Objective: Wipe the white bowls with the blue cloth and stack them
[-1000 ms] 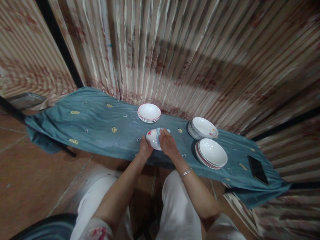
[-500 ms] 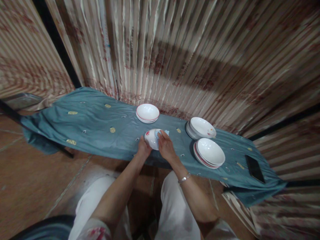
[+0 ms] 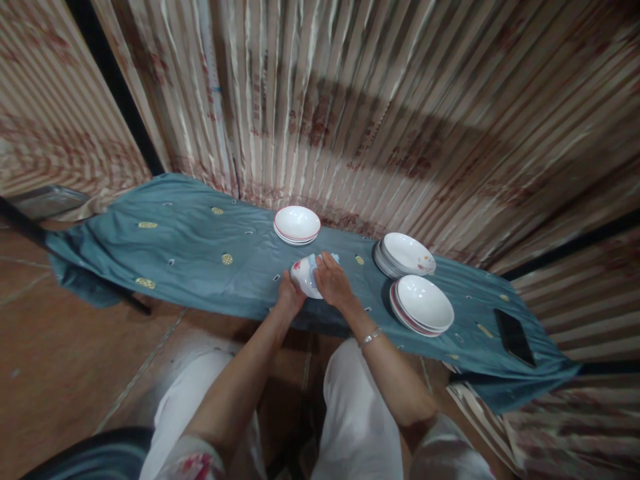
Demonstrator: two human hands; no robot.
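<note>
A white bowl with a red flower pattern [image 3: 303,277] is held tilted over the near edge of the table, its outer side facing up. My left hand [image 3: 291,291] grips its left rim. My right hand [image 3: 332,281] presses a light blue cloth [image 3: 313,261] against the bowl's right side, the fingers bent over the cloth. Just behind the bowl stands a short stack of white bowls with a red rim [image 3: 297,224]. The inside of the held bowl is hidden from me.
To the right stand a stack of flower-patterned bowls [image 3: 406,253] and, nearer, a stack of white and red-banded bowls [image 3: 424,304]. A black phone [image 3: 514,337] lies at the right end of the green tablecloth [image 3: 195,260]. A pleated curtain [image 3: 300,133] hangs behind the table.
My right hand has shifted slightly on the cloth, its fingers now flatter over the bowl's side. The bowl stays in my left hand. The whole view has moved very slightly.
</note>
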